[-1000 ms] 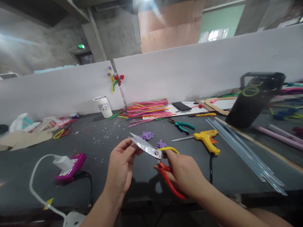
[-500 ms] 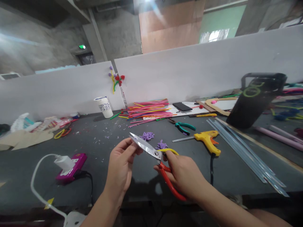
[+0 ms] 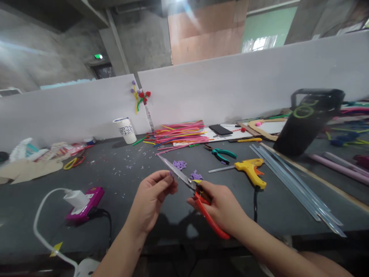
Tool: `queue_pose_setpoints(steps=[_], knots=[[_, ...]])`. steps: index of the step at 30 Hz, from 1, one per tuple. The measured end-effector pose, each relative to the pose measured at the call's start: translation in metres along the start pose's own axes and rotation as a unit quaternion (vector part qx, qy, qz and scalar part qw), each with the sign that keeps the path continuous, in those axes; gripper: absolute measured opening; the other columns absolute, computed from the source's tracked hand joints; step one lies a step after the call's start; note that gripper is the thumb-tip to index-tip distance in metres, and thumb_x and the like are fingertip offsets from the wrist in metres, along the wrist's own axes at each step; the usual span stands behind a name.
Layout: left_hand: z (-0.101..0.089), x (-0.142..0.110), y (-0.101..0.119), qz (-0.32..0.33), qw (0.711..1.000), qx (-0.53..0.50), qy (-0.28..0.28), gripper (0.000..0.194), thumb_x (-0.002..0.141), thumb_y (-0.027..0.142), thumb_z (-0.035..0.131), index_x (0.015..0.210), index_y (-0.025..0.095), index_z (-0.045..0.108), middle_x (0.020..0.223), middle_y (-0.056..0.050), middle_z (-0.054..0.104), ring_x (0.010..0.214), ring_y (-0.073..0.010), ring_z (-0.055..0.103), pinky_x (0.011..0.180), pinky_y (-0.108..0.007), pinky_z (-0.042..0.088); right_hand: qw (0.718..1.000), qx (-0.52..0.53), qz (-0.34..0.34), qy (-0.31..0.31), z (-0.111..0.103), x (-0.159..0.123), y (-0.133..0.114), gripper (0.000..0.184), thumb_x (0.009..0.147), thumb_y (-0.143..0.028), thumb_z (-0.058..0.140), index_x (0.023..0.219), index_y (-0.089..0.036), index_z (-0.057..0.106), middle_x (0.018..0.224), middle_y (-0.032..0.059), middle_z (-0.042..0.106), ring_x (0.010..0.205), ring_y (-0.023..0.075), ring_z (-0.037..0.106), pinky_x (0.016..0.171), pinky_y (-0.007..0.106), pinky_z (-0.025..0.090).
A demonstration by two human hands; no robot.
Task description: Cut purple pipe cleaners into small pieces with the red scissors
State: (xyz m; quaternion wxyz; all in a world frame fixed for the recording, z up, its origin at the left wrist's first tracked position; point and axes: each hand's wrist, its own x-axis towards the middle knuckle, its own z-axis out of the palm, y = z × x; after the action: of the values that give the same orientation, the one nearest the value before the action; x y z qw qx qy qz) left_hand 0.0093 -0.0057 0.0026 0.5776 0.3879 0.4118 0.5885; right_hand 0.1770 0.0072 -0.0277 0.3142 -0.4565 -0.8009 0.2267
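Note:
Between thumb and fingertips, my left hand [image 3: 150, 198] pinches a tiny purple piece [image 3: 170, 174], of which only the tip shows. My right hand [image 3: 223, 204] grips a pair of scissors [image 3: 179, 174] with red and yellow handles. Their blades point away to the upper left and pass just beyond my left fingertips; whether they touch the piece I cannot tell. Behind the blades lie a small heap of cut purple pieces [image 3: 179, 165] and, nearer my right hand, a second purple heap [image 3: 196, 175].
A yellow glue gun [image 3: 249, 171] and green-handled pliers [image 3: 223, 154] lie to the right, beside clear glue sticks [image 3: 300, 188]. Colored pipe cleaners [image 3: 181, 134], a white cup [image 3: 125, 130] and a phone [image 3: 220, 130] stand farther back. A black bottle [image 3: 309, 121] is right; a magenta power adapter [image 3: 86, 204], left.
The scissors' blades have come together and shifted off my left fingertips, and the handles have drawn closer in my right hand. The purple tip now shows in my left fingers.

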Motion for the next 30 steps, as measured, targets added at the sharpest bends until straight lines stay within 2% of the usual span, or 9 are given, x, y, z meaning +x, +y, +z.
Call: queue_pose_setpoints(steps=[2,5,9,11,17,23,30], knots=[[0.002,0.000,-0.003,-0.055,0.997,0.009,-0.046,0.007,0.068,0.019,0.063,0.066,0.012,0.063,0.059,-0.001,0.060,0.054,-0.0070,0.053,0.056,-0.018,0.041,0.995,0.103,0.014,0.008,-0.001,0.003,-0.003,0.016,0.073,-0.032,0.051,0.066,-0.018,0.051,0.055,-0.0035,0.049,0.050,0.0095,0.045,0.046,0.019,0.032],[0.004,-0.001,-0.008,-0.116,0.988,0.028,-0.100,0.008,0.069,0.019,0.062,0.066,0.011,0.062,0.059,-0.002,0.059,0.052,-0.0066,0.052,0.053,-0.017,0.040,0.966,0.250,0.066,0.019,-0.002,0.008,-0.007,0.007,0.069,-0.024,0.049,0.068,-0.017,0.051,0.050,-0.0061,0.043,0.043,0.0070,0.041,0.041,0.017,0.033],[0.005,-0.002,-0.012,-0.148,0.979,0.047,-0.135,0.006,0.067,0.017,0.062,0.067,0.010,0.063,0.057,-0.003,0.058,0.050,-0.0074,0.051,0.051,-0.018,0.039,0.906,0.400,0.124,-0.061,-0.004,0.012,-0.009,0.009,0.067,-0.026,0.051,0.070,-0.018,0.050,0.039,-0.0103,0.039,0.028,0.0047,0.035,0.030,0.015,0.029],[0.005,-0.002,-0.013,-0.152,0.977,0.055,-0.141,0.006,0.067,0.016,0.062,0.066,0.011,0.063,0.056,-0.002,0.058,0.050,-0.0078,0.051,0.051,-0.018,0.039,0.894,0.422,0.129,-0.076,-0.005,0.013,-0.009,0.010,0.066,-0.026,0.052,0.068,-0.017,0.049,0.038,-0.0105,0.040,0.027,0.0042,0.036,0.029,0.014,0.029],[0.009,-0.004,-0.013,-0.150,0.973,0.092,-0.147,0.006,0.067,0.017,0.062,0.066,0.011,0.064,0.057,-0.003,0.058,0.050,-0.0084,0.051,0.051,-0.019,0.038,0.898,0.410,0.127,-0.098,-0.008,0.010,-0.008,0.005,0.065,-0.021,0.051,0.065,-0.017,0.048,0.040,-0.0102,0.041,0.028,0.0040,0.038,0.028,0.013,0.029],[0.008,-0.002,-0.017,-0.063,0.979,0.164,-0.107,0.010,0.066,0.021,0.063,0.070,0.013,0.066,0.060,-0.004,0.062,0.055,-0.0123,0.053,0.055,-0.023,0.040,0.919,0.368,0.124,-0.076,-0.008,0.010,-0.007,0.005,0.062,-0.013,0.047,0.062,-0.017,0.045,0.043,-0.0106,0.038,0.032,0.0030,0.036,0.034,0.014,0.028],[0.009,0.000,-0.019,-0.064,0.972,0.207,-0.094,0.004,0.060,0.014,0.063,0.064,0.013,0.064,0.055,-0.002,0.060,0.050,-0.0112,0.052,0.052,-0.022,0.040,0.946,0.308,0.091,-0.050,-0.004,0.010,-0.005,0.004,0.066,-0.017,0.048,0.064,-0.017,0.045,0.052,-0.0073,0.040,0.042,0.0046,0.035,0.040,0.016,0.029]])
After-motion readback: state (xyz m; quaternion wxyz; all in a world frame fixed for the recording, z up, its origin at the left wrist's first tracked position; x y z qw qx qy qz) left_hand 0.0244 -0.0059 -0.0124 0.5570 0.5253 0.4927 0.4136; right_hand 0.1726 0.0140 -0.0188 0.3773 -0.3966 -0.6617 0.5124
